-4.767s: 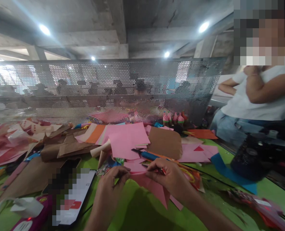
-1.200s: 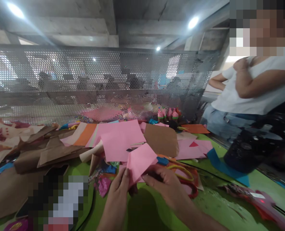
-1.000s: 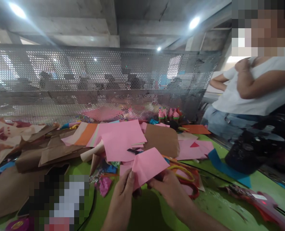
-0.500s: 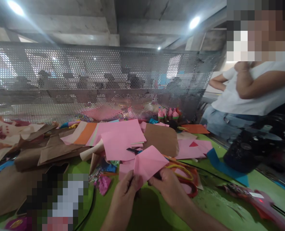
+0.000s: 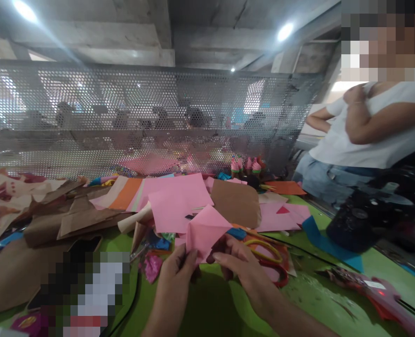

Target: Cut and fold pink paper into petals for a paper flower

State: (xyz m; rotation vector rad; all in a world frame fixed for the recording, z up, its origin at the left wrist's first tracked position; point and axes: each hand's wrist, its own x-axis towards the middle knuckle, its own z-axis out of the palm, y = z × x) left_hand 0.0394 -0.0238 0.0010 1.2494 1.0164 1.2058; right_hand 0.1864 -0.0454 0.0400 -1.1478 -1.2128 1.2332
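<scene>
I hold a small folded pink paper upright above the green table. My left hand pinches its lower left edge with thumb and fingers. Under the paper's lower right part sits my right hand, its fingers curled around it. Just right of my right hand lie red and yellow scissors on the table. Behind the paper is a large pink sheet on a stack of coloured sheets.
Brown paper pieces pile up at left, a brown sheet lies in the middle. A perforated metal screen closes the table's far side. A person in a white shirt stands at right beside a black bag. A blurred-out phone lies lower left.
Earlier both hands pressed a pink paper flat on the table. They then lifted it, and over the last second turned and refolded it into a more pointed, upright shape.
</scene>
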